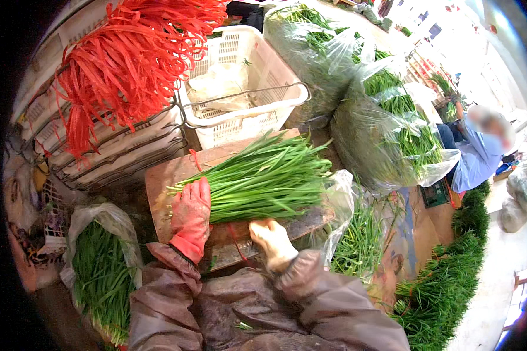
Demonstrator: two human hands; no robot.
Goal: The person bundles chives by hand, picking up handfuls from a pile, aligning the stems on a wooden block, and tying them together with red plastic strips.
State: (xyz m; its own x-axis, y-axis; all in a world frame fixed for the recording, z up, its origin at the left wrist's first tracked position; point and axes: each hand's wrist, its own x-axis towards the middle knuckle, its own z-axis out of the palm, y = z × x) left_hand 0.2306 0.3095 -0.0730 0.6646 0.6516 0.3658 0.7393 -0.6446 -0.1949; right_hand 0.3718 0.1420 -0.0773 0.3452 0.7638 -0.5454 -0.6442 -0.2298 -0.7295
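Note:
A thick bunch of garlic chives [269, 178] lies across a worn board [175, 169] in front of me. My left hand [191, 213], in a red glove, is closed over the bunch near its pale stem ends. In a cream glove, my right hand [272, 243] is at the near edge of the bunch, its fingertips partly hidden against the leaves, so their grip is unclear. A red tie strip [194, 159] sticks out beyond the bunch, and another red length [235, 237] shows on the near side; whatever joins them is covered by the chives.
Red strips [129, 64] hang over stacked crates at the left. Beyond the board stands a white plastic basket [240, 120]. Bags of chives [380, 134] sit at the right, another bag [102, 269] at the lower left. Tied bunches [439, 292] line the floor; a person [480, 146] works farther off.

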